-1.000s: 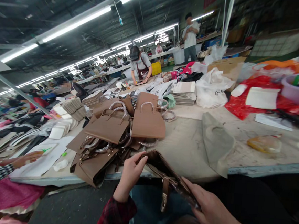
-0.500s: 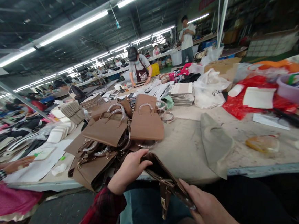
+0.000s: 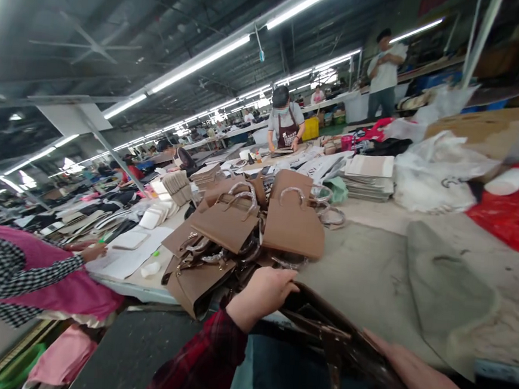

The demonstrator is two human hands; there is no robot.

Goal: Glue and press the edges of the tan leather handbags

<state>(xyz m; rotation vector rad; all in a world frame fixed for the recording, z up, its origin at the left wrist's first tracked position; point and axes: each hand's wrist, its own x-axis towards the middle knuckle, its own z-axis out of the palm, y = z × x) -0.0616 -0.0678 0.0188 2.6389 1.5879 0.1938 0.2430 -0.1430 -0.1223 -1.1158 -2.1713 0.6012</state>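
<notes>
At the far left we see a co-worker's hand (image 3: 94, 252) in a checked sleeve, resting on white sheets (image 3: 134, 255) at the left edge of the surface (image 3: 370, 275). Next come the tan bags (image 3: 292, 230) with looped handles, heaped close to the near edge. Just in front of that heap we find the left hand (image 3: 263, 291), its fingers (image 3: 286, 286) clenched over the upper rim of the dark bag (image 3: 317, 319). The dark bag is off the surface, in front of its near edge and over the lap. It tilts down to the right, held between both hands. The right hand (image 3: 424, 387) lies against its lower right end with fingers stretched along it; whether they clasp it we cannot tell. Beyond, a grey cloth (image 3: 445, 287) lies on the surface toward the right edge.
</notes>
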